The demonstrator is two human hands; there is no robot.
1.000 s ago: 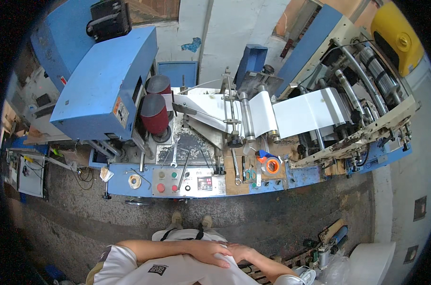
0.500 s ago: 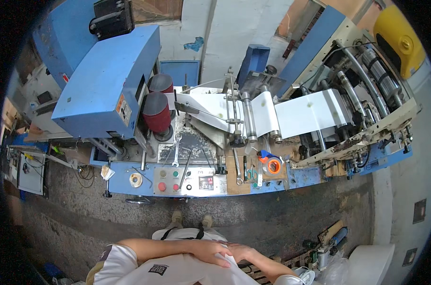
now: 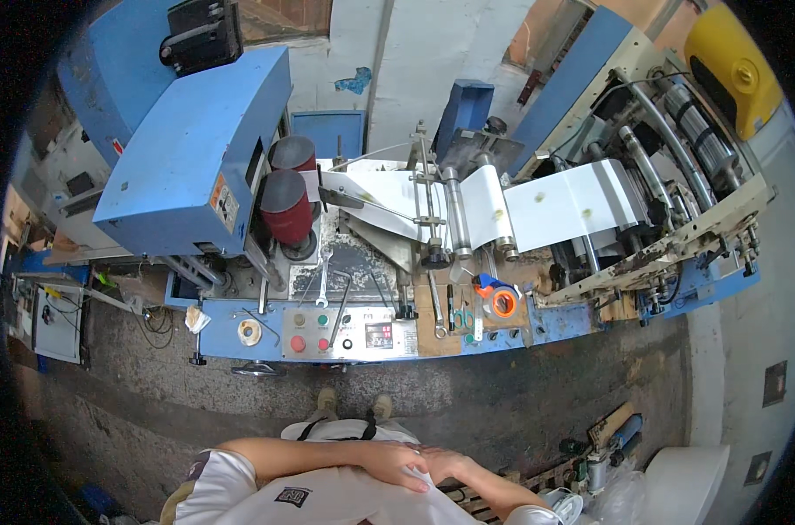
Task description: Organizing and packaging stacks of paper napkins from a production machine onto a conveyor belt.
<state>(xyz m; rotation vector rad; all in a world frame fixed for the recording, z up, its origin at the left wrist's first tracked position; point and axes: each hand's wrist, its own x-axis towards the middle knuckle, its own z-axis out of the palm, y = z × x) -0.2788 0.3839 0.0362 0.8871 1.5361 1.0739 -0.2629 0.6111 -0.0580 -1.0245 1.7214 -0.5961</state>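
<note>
Both my hands rest together at the front of my white shirt, away from the machine. My left hand (image 3: 396, 463) lies over my right, its fingers loosely stretched and a little bent. My right hand (image 3: 446, 464) is partly beneath it, and its fingers are mostly hidden. No object shows in either hand. Ahead stands a blue machine with a white paper web (image 3: 566, 206) threaded over metal rollers (image 3: 457, 214). Faint greenish spots mark the web. At its left are two dark red rollers (image 3: 286, 215) beside a blue housing (image 3: 192, 162).
A control panel (image 3: 354, 334) with buttons faces me. Nearby lie a wrench (image 3: 324, 278), a hex key (image 3: 339, 306), a tape roll (image 3: 249, 332), an orange tape ring (image 3: 503, 304) and scissors (image 3: 464, 320). A yellow cover (image 3: 735, 74) stands far right; wooden slats (image 3: 538, 482) lie low right.
The greenish spots sit at different places along the paper web; which way it ran I cannot tell. The whole view has shifted slightly. My hands keep their pose.
</note>
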